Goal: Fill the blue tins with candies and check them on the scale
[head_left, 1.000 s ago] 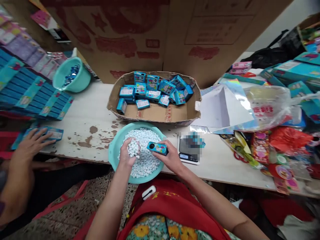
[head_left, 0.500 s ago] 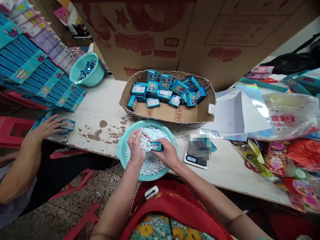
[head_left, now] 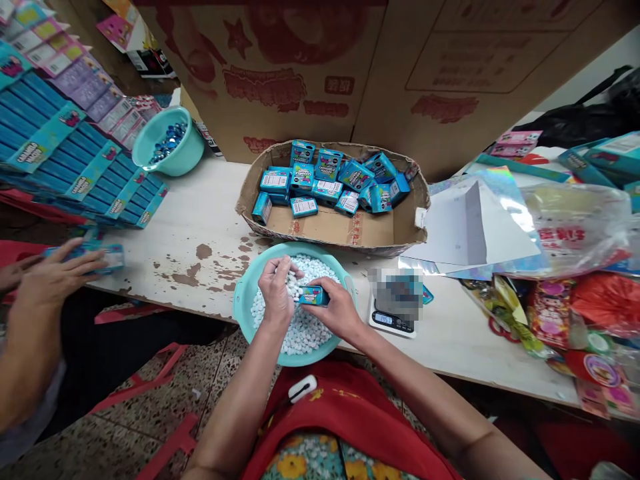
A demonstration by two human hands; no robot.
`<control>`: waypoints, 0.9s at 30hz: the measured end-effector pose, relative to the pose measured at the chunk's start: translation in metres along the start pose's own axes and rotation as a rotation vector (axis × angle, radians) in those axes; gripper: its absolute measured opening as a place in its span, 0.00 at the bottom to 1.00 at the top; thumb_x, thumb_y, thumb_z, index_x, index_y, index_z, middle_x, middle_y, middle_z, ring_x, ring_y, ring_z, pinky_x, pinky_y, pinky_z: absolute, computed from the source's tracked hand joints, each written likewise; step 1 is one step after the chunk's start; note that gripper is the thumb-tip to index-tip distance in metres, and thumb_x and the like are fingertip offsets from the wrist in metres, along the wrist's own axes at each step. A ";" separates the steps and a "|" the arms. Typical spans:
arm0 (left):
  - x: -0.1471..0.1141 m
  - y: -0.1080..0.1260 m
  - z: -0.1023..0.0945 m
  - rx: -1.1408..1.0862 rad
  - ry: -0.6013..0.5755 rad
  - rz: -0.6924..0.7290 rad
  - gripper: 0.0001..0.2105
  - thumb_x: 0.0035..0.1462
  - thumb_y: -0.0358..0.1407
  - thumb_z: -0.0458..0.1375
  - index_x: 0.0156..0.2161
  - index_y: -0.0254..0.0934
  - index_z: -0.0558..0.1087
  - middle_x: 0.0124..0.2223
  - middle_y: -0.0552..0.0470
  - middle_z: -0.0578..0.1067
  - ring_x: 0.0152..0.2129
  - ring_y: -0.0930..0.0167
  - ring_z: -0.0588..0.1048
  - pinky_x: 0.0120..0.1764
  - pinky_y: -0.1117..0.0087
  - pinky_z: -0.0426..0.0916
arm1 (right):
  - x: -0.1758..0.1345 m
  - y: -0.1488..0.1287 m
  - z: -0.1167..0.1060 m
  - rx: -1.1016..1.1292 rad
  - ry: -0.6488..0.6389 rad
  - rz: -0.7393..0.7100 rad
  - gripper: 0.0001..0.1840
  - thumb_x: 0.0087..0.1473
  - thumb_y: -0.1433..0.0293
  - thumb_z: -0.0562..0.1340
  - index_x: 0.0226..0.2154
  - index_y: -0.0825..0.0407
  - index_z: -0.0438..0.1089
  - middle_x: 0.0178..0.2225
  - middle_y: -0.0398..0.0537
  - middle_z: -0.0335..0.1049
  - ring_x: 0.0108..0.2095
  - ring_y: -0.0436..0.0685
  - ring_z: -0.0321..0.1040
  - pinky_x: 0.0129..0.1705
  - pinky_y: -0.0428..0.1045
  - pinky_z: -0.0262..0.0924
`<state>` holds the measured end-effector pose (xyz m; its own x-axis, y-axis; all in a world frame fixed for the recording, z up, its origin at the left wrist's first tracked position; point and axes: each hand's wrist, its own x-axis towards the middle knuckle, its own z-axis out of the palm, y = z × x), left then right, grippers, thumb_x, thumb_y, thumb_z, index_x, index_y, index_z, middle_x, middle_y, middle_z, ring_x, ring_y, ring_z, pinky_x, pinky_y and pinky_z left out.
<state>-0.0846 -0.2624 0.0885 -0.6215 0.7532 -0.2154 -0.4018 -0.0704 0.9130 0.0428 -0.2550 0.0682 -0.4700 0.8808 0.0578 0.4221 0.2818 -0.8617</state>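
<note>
A teal basin full of small white candies sits at the table's near edge. My left hand is cupped over the basin with white candies in its fingers, right against the open end of a small blue box. My right hand grips that box sideways above the candies. Behind the basin, a low cardboard tray holds several more blue boxes.
A small digital scale stands right of the basin. A second teal bowl and stacked flat blue cartons lie at the left. Another person's hand rests on a blue carton at the left edge. Bags and packaging crowd the right.
My left hand has turned from holding candies palm-up to pressing them at the box's open end. The view shifted slightly; the other person's hand slid left along the table edge.
</note>
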 end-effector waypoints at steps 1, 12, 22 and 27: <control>0.000 -0.001 0.001 0.009 -0.012 0.000 0.11 0.52 0.40 0.60 0.27 0.35 0.66 0.24 0.57 0.68 0.20 0.76 0.69 0.29 0.73 0.65 | 0.000 0.000 0.000 0.003 0.010 0.004 0.17 0.43 0.69 0.69 0.38 0.49 0.68 0.37 0.46 0.72 0.39 0.60 0.69 0.42 0.53 0.61; 0.000 0.000 0.011 0.058 -0.060 0.030 0.11 0.54 0.40 0.58 0.27 0.35 0.66 0.21 0.57 0.67 0.19 0.76 0.69 0.27 0.73 0.64 | 0.000 0.000 -0.006 0.103 0.054 0.082 0.16 0.43 0.69 0.68 0.38 0.49 0.67 0.36 0.45 0.70 0.39 0.59 0.68 0.42 0.52 0.61; -0.003 0.006 0.020 -0.017 -0.192 -0.069 0.10 0.55 0.42 0.56 0.32 0.35 0.67 0.22 0.55 0.69 0.17 0.75 0.70 0.25 0.72 0.66 | 0.005 0.005 -0.007 0.247 0.069 0.159 0.17 0.42 0.69 0.68 0.37 0.50 0.68 0.36 0.44 0.69 0.39 0.58 0.67 0.42 0.51 0.60; 0.033 -0.011 -0.003 0.138 -0.124 0.047 0.14 0.57 0.47 0.51 0.33 0.38 0.68 0.24 0.54 0.69 0.21 0.71 0.70 0.30 0.68 0.68 | 0.000 0.016 -0.024 0.375 0.078 0.172 0.19 0.40 0.66 0.71 0.36 0.49 0.68 0.38 0.45 0.68 0.41 0.58 0.67 0.46 0.53 0.60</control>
<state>-0.1034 -0.2387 0.0703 -0.5463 0.8267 -0.1348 -0.2726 -0.0233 0.9618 0.0681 -0.2419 0.0663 -0.3511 0.9331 -0.0776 0.1708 -0.0176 -0.9851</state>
